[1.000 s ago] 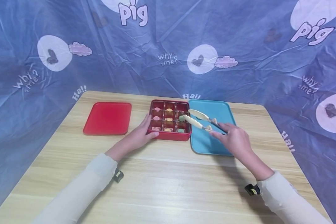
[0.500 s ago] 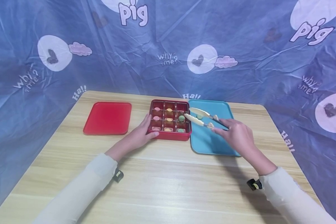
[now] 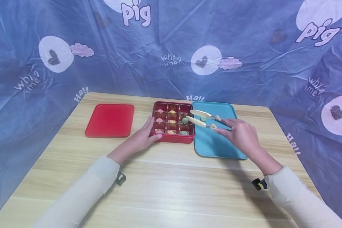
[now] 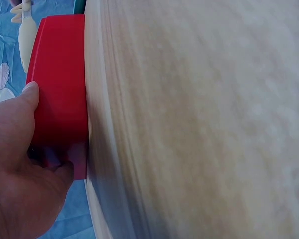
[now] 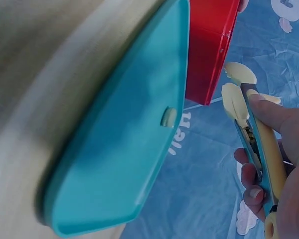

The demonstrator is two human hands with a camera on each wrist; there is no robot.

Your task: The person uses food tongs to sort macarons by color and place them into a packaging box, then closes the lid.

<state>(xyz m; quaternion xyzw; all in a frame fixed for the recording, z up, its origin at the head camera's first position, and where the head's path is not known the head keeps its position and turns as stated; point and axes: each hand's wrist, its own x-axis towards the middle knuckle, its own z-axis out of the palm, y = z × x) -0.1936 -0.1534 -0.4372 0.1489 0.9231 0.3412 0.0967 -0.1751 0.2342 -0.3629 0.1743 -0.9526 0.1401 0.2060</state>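
Note:
The left hand (image 3: pixel 142 136) holds the near left corner of a red box (image 3: pixel 176 138), its thumb on the front wall and its fingers along the left side. Clear dividers split the box into compartments with pink, yellow and green macaron-like sweets. In the right hand (image 3: pixel 240 134) are cream-tipped tongs (image 3: pixel 199 121), their tips apart over the box's right edge. Close to one tip, a green macaron (image 3: pixel 185 120) sits in the right middle compartment. Another green macaron (image 5: pixel 169 117) lies on the blue tray (image 3: pixel 216 147), beneath the tongs in the head view.
A flat red tray or lid (image 3: pixel 109 120) lies left of the box on the wooden table (image 3: pixel 159 190). The blue tray stands against or very near the box's right side. A blue printed cloth (image 3: pixel 171 41) hangs behind the table.
The tongs have drawn back from the green macaron in the box, then come slightly left again. That macaron is now more exposed in its compartment. The left hand and the box stay put.

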